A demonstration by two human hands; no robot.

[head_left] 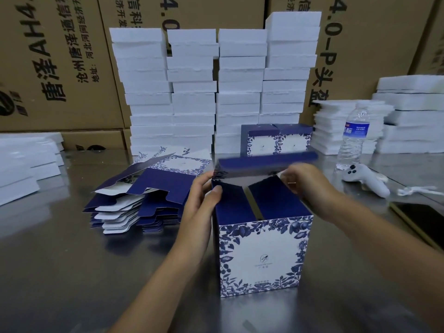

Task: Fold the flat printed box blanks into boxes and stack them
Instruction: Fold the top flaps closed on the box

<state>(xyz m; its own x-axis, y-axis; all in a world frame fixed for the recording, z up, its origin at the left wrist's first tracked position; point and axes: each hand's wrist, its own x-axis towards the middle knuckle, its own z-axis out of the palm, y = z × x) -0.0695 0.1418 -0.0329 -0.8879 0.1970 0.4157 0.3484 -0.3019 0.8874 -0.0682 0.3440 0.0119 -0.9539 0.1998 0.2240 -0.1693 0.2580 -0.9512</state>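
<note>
As hands [200, 200] [306, 182] grip box [262, 255], fingers [217, 190] curl.

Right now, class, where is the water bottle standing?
In the head view, the water bottle stands upright on the right, in front of a low white stack and just behind the white controller.

box [263, 255] upright | left hand [200, 200], right hand [310, 186] grip top | lid flap [266, 163] blurred
</note>
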